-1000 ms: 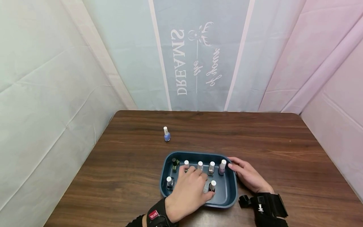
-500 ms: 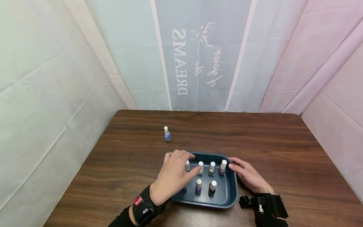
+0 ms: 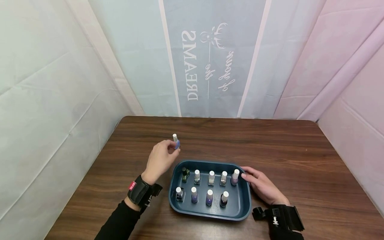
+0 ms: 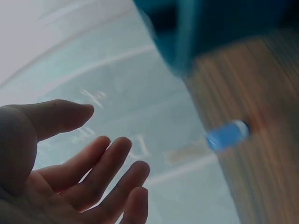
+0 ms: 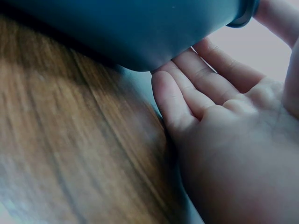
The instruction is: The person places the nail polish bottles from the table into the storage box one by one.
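Note:
A blue nail polish bottle [image 3: 177,144] with a white cap stands on the table beyond the tray. My left hand [image 3: 162,156] reaches to it in the head view, thumb and index finger beside the bottle. In the left wrist view, the fingers of that hand [image 4: 93,172] are spread, with a gap between them and the blurred blue bottle [image 4: 228,135]. My right hand [image 3: 265,186] holds the right end of a dark blue tray [image 3: 210,215], thumb at the rim. In the right wrist view, its fingers [image 5: 205,79] lie along the tray's outer wall [image 5: 154,37].
Several nail polish bottles stand in two rows inside the tray, among them a purple one [image 3: 209,198], a black one [image 3: 224,200] and a dark green one [image 3: 185,175]. Fabric curtains [image 3: 210,66] rise behind the wooden table [image 3: 285,143].
My left hand has left the tray and moved forward and left to the blue bottle. The bottles it covered now show. My right hand stays at the tray's end.

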Demonstrator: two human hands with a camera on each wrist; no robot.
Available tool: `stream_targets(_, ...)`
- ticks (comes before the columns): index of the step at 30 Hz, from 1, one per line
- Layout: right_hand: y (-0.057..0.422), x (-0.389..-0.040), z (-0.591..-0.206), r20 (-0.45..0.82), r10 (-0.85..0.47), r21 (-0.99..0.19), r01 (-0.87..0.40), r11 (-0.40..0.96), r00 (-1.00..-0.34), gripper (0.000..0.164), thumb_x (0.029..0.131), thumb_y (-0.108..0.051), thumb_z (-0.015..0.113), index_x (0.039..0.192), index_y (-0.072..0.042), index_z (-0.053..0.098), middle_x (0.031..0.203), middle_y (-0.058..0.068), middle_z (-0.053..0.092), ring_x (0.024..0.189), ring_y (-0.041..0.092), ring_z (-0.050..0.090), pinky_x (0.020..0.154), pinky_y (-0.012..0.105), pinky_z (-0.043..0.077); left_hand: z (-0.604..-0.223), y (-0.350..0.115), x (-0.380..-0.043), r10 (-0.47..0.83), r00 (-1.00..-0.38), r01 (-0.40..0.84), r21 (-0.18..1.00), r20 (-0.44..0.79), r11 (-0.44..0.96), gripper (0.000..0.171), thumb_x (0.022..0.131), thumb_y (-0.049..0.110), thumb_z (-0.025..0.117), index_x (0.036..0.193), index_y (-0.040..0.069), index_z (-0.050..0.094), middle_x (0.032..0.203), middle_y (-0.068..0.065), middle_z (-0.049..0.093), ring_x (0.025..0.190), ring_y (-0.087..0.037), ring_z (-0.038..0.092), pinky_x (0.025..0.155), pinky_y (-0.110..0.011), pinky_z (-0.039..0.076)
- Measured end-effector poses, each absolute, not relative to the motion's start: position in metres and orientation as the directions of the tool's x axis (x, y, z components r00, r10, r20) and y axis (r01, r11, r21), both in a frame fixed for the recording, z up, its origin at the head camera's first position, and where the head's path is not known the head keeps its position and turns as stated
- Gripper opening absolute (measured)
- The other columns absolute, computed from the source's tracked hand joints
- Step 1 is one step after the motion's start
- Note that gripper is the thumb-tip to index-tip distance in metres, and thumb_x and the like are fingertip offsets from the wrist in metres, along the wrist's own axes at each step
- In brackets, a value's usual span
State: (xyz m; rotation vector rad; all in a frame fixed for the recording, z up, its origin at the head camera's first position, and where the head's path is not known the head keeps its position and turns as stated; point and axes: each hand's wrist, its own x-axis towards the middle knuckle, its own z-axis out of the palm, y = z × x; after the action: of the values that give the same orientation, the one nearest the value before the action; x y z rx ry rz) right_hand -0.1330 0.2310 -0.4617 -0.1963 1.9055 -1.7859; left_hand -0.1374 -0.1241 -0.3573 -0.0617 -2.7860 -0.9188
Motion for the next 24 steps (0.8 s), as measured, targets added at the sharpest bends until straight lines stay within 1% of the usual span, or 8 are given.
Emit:
stream_targets(3,0.231,-0.133,-0.463,-0.268,-0.44,-0.963,0.24,0.12,-0.857,0.051,0.099,-0.027,0.052,0.138,0.004,0.042,0.128,0.007,0.057,0.112,0.005,0.055,0.093,0.017,0.044,-0.365,-0.133,-0.148,-0.069,-0.977,0.064,0.588,0.202,0.806,0.025,0.088,0.022,0.069,0.106,0.005,0.069,0.104,-0.011,0.069,0.092,-0.025,0.065,0.074,-0.04,0.052)
stream_targets(9,0.232,-0.134,-0.463,-0.258,-0.451,-0.966,0.232,0.112,-0.854,0.05,0.1,-0.027,0.051,0.138,0.004,0.042,0.125,0.004,0.057,0.11,0.008,0.054,0.093,0.018,0.044,-0.379,-0.144,-0.167,-0.129,-0.981,-0.018,0.586,0.148,0.81,0.03,0.089,0.023,0.068,0.112,0.004,0.066,0.112,-0.013,0.067,0.102,-0.029,0.063,0.081,-0.044,0.051)
stream_targets(15,0.233,-0.134,-0.465,-0.245,-0.459,-0.969,0.22,0.109,-0.854,0.048,0.1,-0.027,0.051,0.137,0.003,0.043,0.123,0.002,0.057,0.109,0.008,0.053,0.093,0.018,0.043,-0.39,-0.145,-0.18,-0.154,-0.982,-0.055,0.616,0.11,0.786,0.032,0.088,0.022,0.067,0.114,0.003,0.064,0.114,-0.014,0.066,0.103,-0.03,0.061,0.084,-0.044,0.05)
stream_targets(24,0.234,-0.134,-0.466,-0.24,-0.461,-0.971,0.22,0.099,-0.854,0.05,0.1,-0.026,0.051,0.138,0.005,0.041,0.125,0.005,0.057,0.109,0.008,0.055,0.092,0.02,0.045,-0.402,-0.147,-0.197,-0.171,-0.985,-0.102,0.679,0.035,0.727,0.034,0.088,0.02,0.066,0.117,0.002,0.063,0.121,-0.017,0.063,0.115,-0.032,0.057,0.092,-0.045,0.047)
